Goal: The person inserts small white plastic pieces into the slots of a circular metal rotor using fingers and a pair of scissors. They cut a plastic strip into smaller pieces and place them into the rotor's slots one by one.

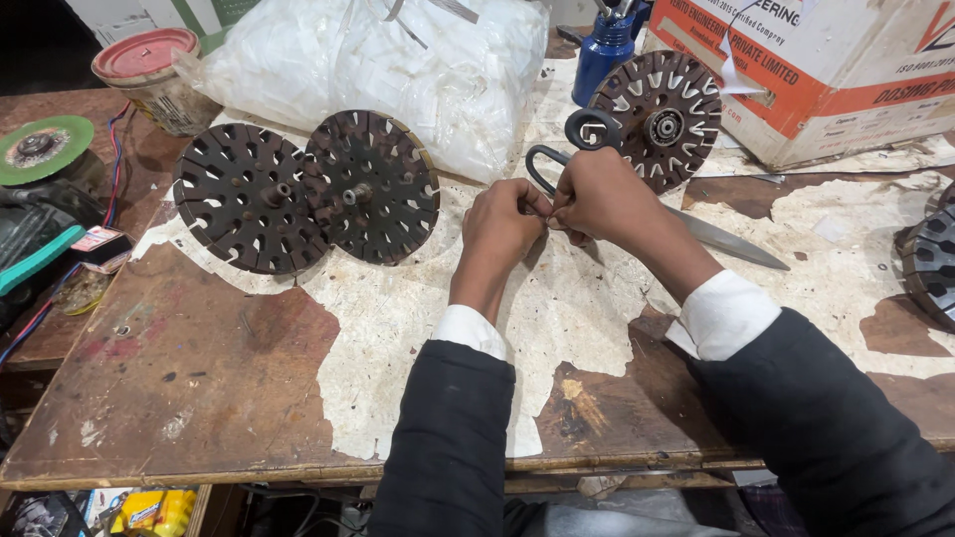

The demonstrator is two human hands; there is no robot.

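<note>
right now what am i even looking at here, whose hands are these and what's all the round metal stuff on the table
This is one view from a camera worn on a person's head, looking down at their own two bare hands. The left hand and right hand meet fingertip to fingertip, pinching something too small to make out. Beside them on the worn wooden table lie large scissors. Two dark slotted metal discs lie overlapping on the left, and a third disc leans by a cardboard box. Behind is a bag of white strips.

White-and-orange cardboard box [826, 70] top right; clear plastic bag [388, 65] top centre
</note>
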